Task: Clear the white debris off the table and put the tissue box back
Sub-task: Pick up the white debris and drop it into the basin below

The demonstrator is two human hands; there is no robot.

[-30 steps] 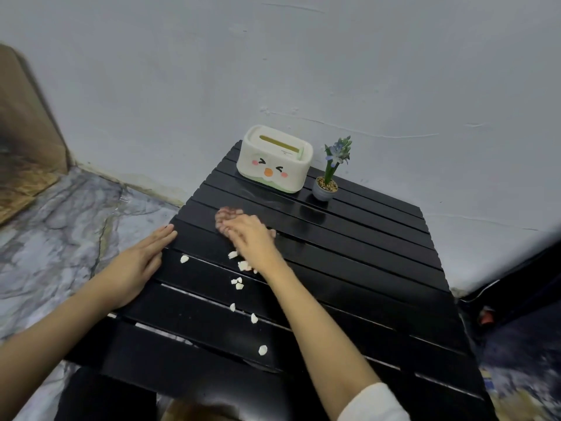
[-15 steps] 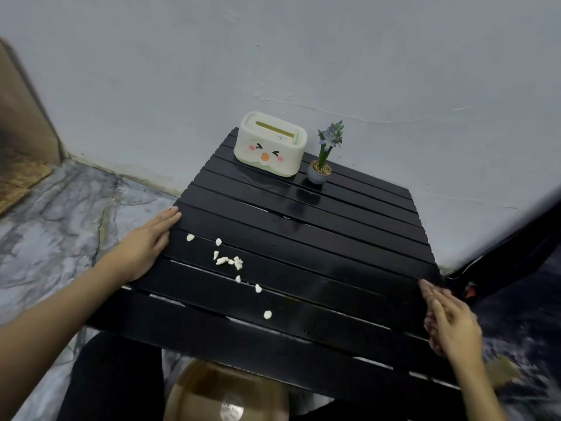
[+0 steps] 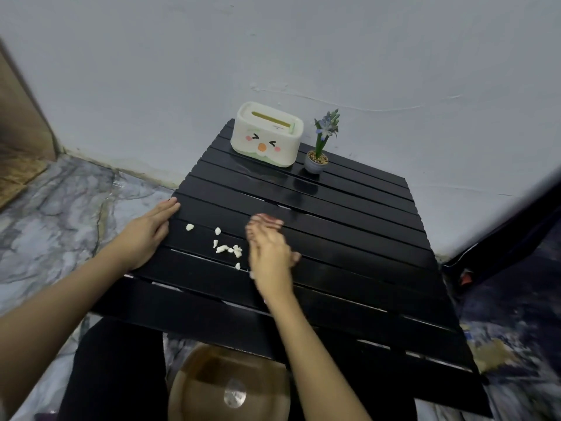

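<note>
Several small white debris bits (image 3: 226, 248) lie scattered on the black slatted table (image 3: 349, 232), left of centre. My right hand (image 3: 268, 253) rests edge-down on the slats just right of the bits, fingers together and stretched forward, holding nothing. My left hand (image 3: 145, 233) lies flat with fingers extended on the table's left edge, a short way left of the nearest bit (image 3: 189, 227). The white tissue box (image 3: 267, 133) with a cartoon face stands at the table's far edge by the wall.
A small potted plant (image 3: 318, 153) stands right of the tissue box. A round brown bin (image 3: 227, 387) sits on the floor below the table's near edge. Marbled floor lies to the left, a dark object to the right.
My right hand went off past the table's right edge and has come back to the middle beside the debris. The bits lie more bunched. My left hand has stayed put.
</note>
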